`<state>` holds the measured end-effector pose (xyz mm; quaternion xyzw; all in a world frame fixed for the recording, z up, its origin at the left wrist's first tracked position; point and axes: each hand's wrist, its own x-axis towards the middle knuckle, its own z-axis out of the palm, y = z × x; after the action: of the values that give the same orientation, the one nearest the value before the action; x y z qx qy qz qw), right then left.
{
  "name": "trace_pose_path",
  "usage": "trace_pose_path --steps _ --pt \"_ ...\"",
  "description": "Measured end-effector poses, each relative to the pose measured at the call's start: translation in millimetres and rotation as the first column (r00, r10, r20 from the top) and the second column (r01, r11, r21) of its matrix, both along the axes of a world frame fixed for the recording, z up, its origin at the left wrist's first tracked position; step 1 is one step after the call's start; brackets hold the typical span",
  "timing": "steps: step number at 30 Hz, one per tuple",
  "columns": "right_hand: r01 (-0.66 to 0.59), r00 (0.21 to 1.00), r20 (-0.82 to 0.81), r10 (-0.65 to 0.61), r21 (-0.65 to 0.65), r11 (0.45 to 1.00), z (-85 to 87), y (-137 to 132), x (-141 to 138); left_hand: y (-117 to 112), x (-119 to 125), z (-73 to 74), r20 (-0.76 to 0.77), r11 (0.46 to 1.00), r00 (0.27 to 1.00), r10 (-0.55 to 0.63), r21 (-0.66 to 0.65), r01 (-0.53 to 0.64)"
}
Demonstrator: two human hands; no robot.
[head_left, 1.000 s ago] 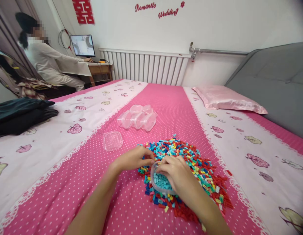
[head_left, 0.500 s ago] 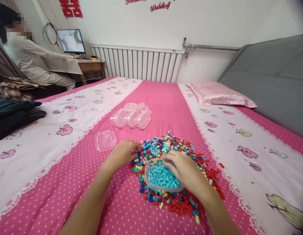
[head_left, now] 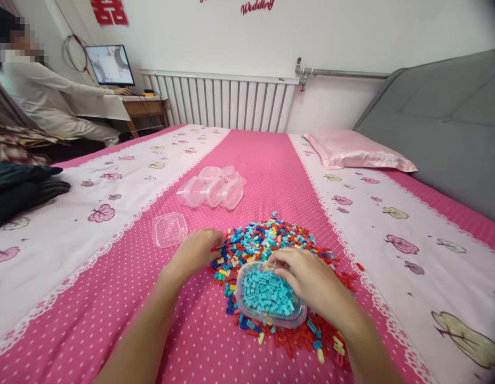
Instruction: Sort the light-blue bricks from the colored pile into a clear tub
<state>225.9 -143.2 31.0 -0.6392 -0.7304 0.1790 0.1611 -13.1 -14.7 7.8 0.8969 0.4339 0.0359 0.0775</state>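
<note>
A heap of small coloured bricks (head_left: pixel 271 240) lies on the pink dotted bedspread (head_left: pixel 267 170). On its near side rests a clear plastic tub (head_left: pixel 267 295) filled with light blue bricks. My right hand (head_left: pixel 307 280) curls over the tub's far right rim, fingertips pinched at the edge. My left hand (head_left: pixel 196 250) rests at the heap's left edge, fingers curled into the bricks; what they hold is hidden.
A clear lid (head_left: pixel 169 229) lies left of the heap. Several empty clear tubs (head_left: pixel 213 189) cluster farther back. Dark folded clothes (head_left: pixel 19 189) sit at the left, a pink pillow (head_left: pixel 351 152) at the back right. A person (head_left: pixel 51 101) sits at a desk far left.
The tub has come out from under my right hand and sits nearer me. My left hand has drawn back to the heap's left edge. The view has shifted.
</note>
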Motion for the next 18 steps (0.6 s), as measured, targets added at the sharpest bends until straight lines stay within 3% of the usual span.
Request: trace_pose_path --steps 18 --pt "0.010 1.000 -0.009 -0.010 -0.039 0.999 -10.0 0.1 6.8 -5.6 0.3 8.3 0.019 0.995 0.996 0.090 0.041 -0.090"
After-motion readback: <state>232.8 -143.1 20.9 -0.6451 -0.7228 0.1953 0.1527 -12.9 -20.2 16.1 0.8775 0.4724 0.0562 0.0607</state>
